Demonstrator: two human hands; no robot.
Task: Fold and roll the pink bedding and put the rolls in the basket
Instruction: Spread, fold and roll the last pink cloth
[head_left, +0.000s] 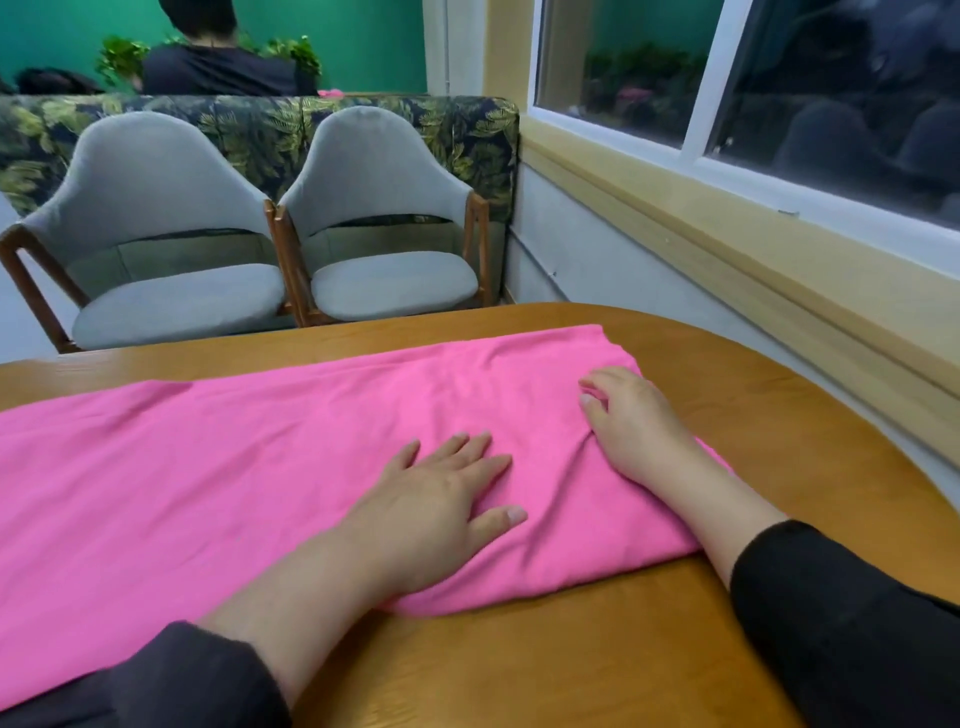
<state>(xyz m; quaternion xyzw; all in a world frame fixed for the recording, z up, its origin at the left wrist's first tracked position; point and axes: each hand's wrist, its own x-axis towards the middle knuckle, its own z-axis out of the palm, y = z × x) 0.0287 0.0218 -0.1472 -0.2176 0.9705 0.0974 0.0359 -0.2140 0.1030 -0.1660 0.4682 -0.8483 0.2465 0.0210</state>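
Pink bedding (260, 457) lies folded in a long band across the wooden table (597, 660), left hand (436, 504) flat mid-band, right hand (631, 423) loosely curled at its right end (nearer, so rolling likely starts there, no basket visible).

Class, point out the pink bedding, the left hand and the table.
pink bedding (218, 457), head view, flat middle.
left hand (436, 499), head view, back of hand.
table (597, 665), head view, bare near edge.
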